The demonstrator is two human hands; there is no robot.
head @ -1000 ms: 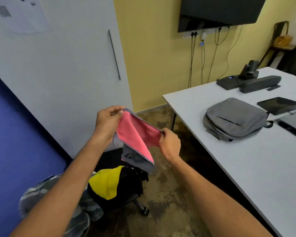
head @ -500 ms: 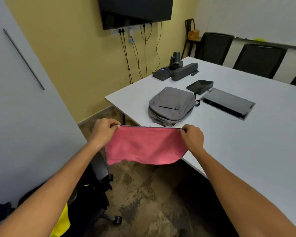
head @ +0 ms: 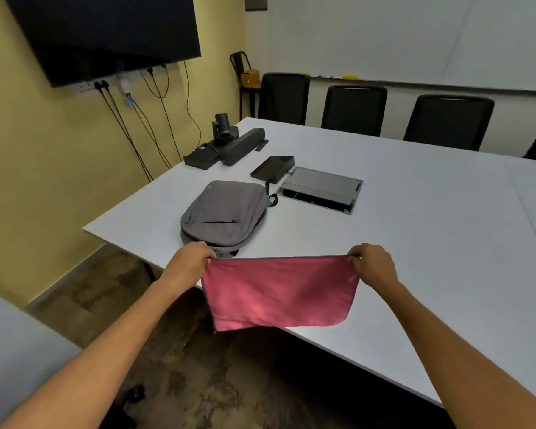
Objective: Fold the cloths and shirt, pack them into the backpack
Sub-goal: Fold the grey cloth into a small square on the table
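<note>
From the head view, the pink cloth (head: 276, 294) hung stretched over the near edge of the white surface (head: 430, 243), just in front of the grey backpack (head: 222, 216), which lay flat and apparently zipped. The likely trouble: the limp lower edge could drape off the surface edge when laid down, spoiling the fold, and the backpack must be opened first. The left hand (head: 191, 258) pinched the cloth's top left corner; the right hand (head: 372, 263) pinched the top right corner, fingers curled tight.
</note>
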